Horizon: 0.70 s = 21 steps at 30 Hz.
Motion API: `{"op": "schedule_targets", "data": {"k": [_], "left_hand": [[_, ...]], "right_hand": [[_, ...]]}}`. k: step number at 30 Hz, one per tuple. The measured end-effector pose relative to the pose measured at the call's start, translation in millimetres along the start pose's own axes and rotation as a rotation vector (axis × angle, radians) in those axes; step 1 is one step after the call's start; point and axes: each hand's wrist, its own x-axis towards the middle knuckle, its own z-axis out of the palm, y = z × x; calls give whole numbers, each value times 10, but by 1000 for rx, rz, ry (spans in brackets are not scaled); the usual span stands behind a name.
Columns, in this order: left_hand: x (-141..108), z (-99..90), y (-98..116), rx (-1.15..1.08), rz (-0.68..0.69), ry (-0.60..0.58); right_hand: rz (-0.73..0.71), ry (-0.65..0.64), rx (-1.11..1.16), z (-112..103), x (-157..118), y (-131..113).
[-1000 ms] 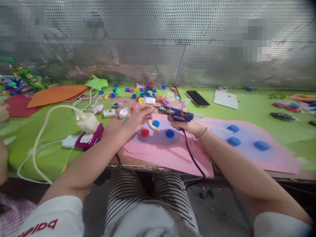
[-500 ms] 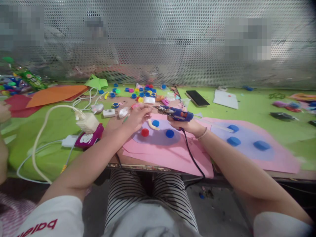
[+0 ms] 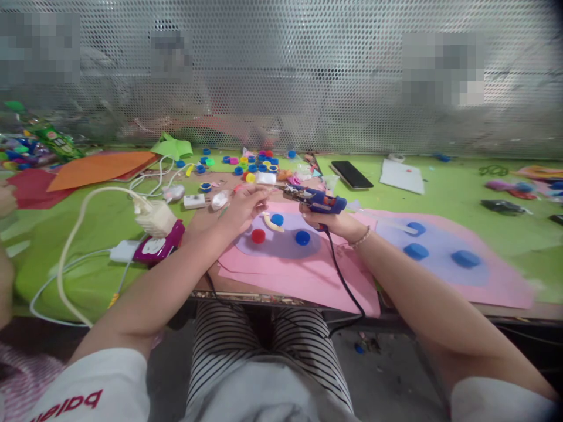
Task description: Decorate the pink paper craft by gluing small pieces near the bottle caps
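Observation:
My right hand [image 3: 323, 220] is closed around the handle of a blue hot glue gun [image 3: 323, 201], whose nozzle points left. A clear glue stick [image 3: 387, 223] sticks out of its back, and a black cord hangs from the grip. Close to the nozzle, my left hand [image 3: 250, 202] is pinched; what its fingertips hold is too small to make out. Below the hands lies pink paper [image 3: 281, 278] with a purple paper shape [image 3: 281, 249] on it. A red cap [image 3: 258, 236], a blue cap [image 3: 302, 237], another blue cap [image 3: 277, 220] and a curved cream piece [image 3: 273, 224] rest on the purple.
To the right, a second pink sheet [image 3: 505, 287] bears blue caps. Behind are scattered bottle caps [image 3: 244, 167], a phone [image 3: 352, 174] and a white board [image 3: 402, 176]. A purple power strip [image 3: 159, 241] with a plug and cables lies left. Another person's hand [image 3: 6, 198] shows at the left edge.
The glue gun's nozzle has shifted slightly right, away from my left fingertips. My left hand has moved very little, and the caps lie where they were.

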Motion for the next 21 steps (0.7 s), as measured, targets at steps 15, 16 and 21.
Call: {"op": "schedule_targets", "data": {"k": [15, 16, 21], "left_hand": [[107, -84, -75, 185, 64, 181], [126, -101, -88, 196, 77, 192], [196, -194, -133, 310, 157, 252]], "right_hand": [[-102, 36, 92, -13, 15, -31], [-103, 47, 99, -14, 15, -36], [-212, 136, 200, -21, 32, -54]]}}
